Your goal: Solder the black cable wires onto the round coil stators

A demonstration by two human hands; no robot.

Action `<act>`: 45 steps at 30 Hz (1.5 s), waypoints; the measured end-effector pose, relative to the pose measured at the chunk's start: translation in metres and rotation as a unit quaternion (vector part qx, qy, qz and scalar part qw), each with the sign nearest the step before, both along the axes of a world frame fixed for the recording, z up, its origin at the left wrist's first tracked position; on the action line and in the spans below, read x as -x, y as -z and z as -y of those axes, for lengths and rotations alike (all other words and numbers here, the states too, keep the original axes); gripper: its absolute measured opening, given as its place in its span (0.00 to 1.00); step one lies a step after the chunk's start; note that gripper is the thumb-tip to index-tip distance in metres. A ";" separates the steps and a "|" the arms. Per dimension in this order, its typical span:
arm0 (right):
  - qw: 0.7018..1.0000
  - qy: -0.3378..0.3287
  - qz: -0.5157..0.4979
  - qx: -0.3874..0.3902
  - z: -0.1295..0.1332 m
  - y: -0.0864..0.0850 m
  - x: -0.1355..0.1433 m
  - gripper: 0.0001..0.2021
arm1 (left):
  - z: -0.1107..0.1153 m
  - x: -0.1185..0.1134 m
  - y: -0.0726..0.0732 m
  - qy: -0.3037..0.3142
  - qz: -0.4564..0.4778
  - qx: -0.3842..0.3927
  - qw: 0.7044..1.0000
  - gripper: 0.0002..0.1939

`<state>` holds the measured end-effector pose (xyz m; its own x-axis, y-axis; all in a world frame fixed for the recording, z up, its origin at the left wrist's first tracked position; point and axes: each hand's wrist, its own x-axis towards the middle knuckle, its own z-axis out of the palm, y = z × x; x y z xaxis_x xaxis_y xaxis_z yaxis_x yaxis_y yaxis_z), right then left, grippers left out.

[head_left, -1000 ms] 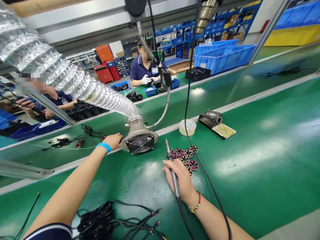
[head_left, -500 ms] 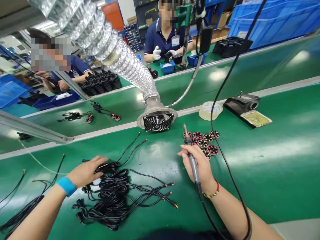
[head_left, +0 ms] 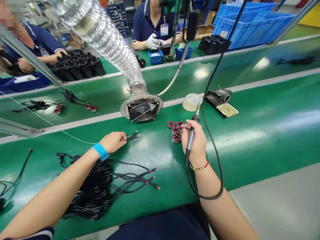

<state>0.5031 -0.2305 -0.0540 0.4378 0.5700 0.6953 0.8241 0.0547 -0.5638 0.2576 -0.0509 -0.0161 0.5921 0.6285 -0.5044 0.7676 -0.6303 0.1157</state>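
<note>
Both hands' fingers (head_left: 122,137) are gripping: the left hand (head_left: 112,141) is holding cable ends (head_left: 133,135), the right hand (head_left: 198,143) a soldering iron (head_left: 190,139).

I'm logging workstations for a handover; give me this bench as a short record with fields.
Left hand: pinching black cable ends
Right hand: holding a soldering iron, tip pointing away from the wearer
Small parts: red-and-black stators, some hidden by the right hand
Under left forearm in view: black cable bundle
Beyond hands: fume extractor, tape roll, soldering iron stand
</note>
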 end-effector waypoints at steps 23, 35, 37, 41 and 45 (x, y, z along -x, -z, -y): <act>0.943 -0.274 0.039 0.185 0.003 0.008 0.037 0.20 | 0.052 -0.059 0.018 -0.145 0.330 0.295 0.885 0.15; 0.922 -0.277 0.033 0.269 -0.002 0.018 0.041 0.22 | 0.051 -0.057 0.022 -0.061 0.291 0.149 0.943 0.23; 0.924 -0.275 0.048 0.261 -0.003 0.019 0.044 0.20 | 0.054 -0.059 0.021 -0.051 0.261 0.159 0.951 0.26; 0.932 -0.253 0.109 0.234 -0.003 0.019 0.048 0.17 | 0.054 -0.060 0.020 -0.065 0.234 0.176 0.954 0.24; 0.934 -0.235 0.155 0.220 -0.001 0.019 0.049 0.15 | 0.051 -0.059 0.016 -0.089 0.260 0.237 0.932 0.12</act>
<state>0.4544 -0.2291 -0.0727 -0.1163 0.9089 0.4005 0.8945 0.2711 -0.3555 0.3169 -0.1014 -0.0317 0.7424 0.5192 -0.4235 0.6166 -0.2822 0.7349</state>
